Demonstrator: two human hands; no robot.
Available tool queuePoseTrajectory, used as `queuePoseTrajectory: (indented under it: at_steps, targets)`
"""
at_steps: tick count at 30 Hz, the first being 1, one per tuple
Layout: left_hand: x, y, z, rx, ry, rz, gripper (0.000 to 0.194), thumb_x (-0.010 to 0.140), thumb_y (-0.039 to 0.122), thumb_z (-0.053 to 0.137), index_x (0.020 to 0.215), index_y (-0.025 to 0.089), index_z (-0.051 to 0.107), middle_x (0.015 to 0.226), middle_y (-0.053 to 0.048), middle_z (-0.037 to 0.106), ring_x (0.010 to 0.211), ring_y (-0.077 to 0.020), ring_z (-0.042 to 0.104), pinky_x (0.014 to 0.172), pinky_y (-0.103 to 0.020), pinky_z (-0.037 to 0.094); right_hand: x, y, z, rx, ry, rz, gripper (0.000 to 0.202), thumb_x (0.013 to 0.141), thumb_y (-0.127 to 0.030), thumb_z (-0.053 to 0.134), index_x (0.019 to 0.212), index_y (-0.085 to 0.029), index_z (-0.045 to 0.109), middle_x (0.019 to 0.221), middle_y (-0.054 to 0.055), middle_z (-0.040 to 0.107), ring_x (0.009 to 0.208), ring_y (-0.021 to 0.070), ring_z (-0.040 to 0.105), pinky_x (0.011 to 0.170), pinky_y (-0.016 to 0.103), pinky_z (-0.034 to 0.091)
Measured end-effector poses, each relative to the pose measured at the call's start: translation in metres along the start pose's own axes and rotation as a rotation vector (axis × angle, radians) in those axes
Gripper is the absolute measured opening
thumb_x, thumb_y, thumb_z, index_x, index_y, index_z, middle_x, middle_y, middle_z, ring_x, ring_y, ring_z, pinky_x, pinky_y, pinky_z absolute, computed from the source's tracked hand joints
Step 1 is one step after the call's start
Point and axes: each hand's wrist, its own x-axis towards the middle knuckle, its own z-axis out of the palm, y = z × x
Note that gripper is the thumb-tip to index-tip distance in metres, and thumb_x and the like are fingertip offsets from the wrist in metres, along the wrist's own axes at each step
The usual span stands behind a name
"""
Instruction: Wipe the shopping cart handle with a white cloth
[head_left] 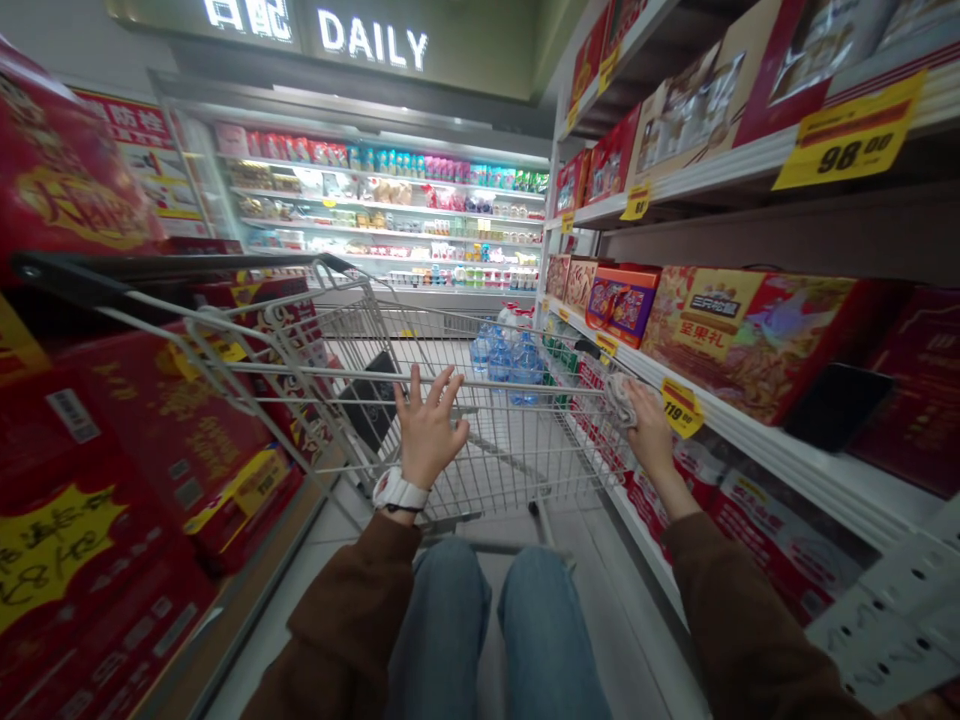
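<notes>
The cart (480,455) stands crosswise in the aisle, its long axis running left to right, with the black handle (187,266) at the left and the narrower end pointing to the shelf (757,455) on the right. The right hand (649,425) has its grip closed on a crumpled grey cloth (622,398) at the cart's right end, beside a yellow tag (682,408); the cloth shows no clear long axis, and the fingers partly hide it. The left hand (430,428) is at the near rail, grip apart, fingers spread; contact is unclear. The knees (495,600) hide part of the cart's base.
</notes>
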Motion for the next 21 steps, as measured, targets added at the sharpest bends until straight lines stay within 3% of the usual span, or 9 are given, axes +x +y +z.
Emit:
queuePoseTrajectory:
  at_steps: [3, 6, 9, 13, 15, 18, 21]
  targets:
    - [0.001, 0.001, 0.002, -0.016, 0.006, -0.003, 0.067, 0.078, 0.027, 0.057, 0.144, 0.026, 0.047, 0.155, -0.003, 0.044, 0.153, -0.0376, 0.005, 0.122, -0.065, 0.004, 0.000, -0.022, 0.009, 0.036, 0.018, 0.005, 0.087, 0.067, 0.003, 0.043, 0.151, -0.018, 0.039, 0.151, 0.010, 0.049, 0.144, 0.0236, 0.038, 0.118, 0.050, 0.036]
    - [0.001, 0.000, 0.003, -0.011, 0.014, 0.001, 0.068, 0.077, 0.026, 0.057, 0.144, 0.028, 0.046, 0.155, -0.001, 0.044, 0.153, -0.0373, 0.005, 0.122, -0.065, 0.002, 0.004, -0.040, 0.012, 0.072, -0.045, -0.075, 0.089, 0.066, 0.004, 0.042, 0.152, -0.020, 0.038, 0.153, 0.008, 0.045, 0.147, 0.0213, 0.034, 0.120, 0.048, 0.034]
    - [0.002, -0.002, 0.003, 0.002, 0.010, 0.008, 0.068, 0.078, 0.026, 0.057, 0.145, 0.028, 0.045, 0.155, -0.001, 0.044, 0.153, -0.0373, 0.006, 0.122, -0.064, 0.000, 0.009, -0.031, 0.004, 0.064, -0.096, -0.121, 0.082, 0.069, 0.004, 0.040, 0.148, -0.017, 0.043, 0.152, 0.009, 0.047, 0.145, 0.0203, 0.037, 0.120, 0.046, 0.033]
    - [0.002, -0.002, 0.003, 0.008, 0.003, 0.015, 0.068, 0.078, 0.027, 0.056, 0.145, 0.027, 0.045, 0.155, -0.001, 0.043, 0.153, -0.0372, 0.005, 0.122, -0.064, 0.000, 0.011, -0.005, -0.004, 0.017, -0.028, 0.008, 0.073, 0.072, 0.001, 0.041, 0.143, -0.013, 0.049, 0.146, 0.013, 0.053, 0.139, 0.0234, 0.046, 0.118, 0.048, 0.035]
    - [0.002, -0.001, 0.003, 0.008, 0.001, 0.015, 0.067, 0.079, 0.028, 0.056, 0.145, 0.026, 0.046, 0.155, -0.001, 0.043, 0.153, -0.0378, 0.005, 0.122, -0.064, 0.001, 0.009, -0.005, -0.001, 0.013, 0.006, 0.070, 0.075, 0.070, 0.001, 0.041, 0.143, -0.013, 0.049, 0.145, 0.013, 0.054, 0.139, 0.0242, 0.046, 0.117, 0.049, 0.037]
    - [0.002, 0.001, 0.003, 0.008, -0.002, 0.009, 0.065, 0.079, 0.029, 0.056, 0.144, 0.025, 0.047, 0.156, -0.001, 0.043, 0.153, -0.0384, 0.005, 0.122, -0.064, 0.002, 0.008, -0.024, 0.008, 0.033, 0.019, 0.076, 0.081, 0.068, 0.001, 0.041, 0.146, -0.017, 0.046, 0.147, 0.010, 0.053, 0.141, 0.0231, 0.043, 0.117, 0.048, 0.038]
    - [0.002, 0.000, 0.003, 0.020, -0.009, 0.011, 0.066, 0.080, 0.029, 0.055, 0.145, 0.025, 0.046, 0.156, -0.001, 0.042, 0.153, -0.0382, 0.005, 0.122, -0.064, 0.002, 0.011, -0.047, 0.013, 0.057, -0.032, -0.024, 0.084, 0.067, 0.002, 0.041, 0.148, -0.018, 0.043, 0.151, 0.009, 0.049, 0.144, 0.0215, 0.038, 0.118, 0.046, 0.036]
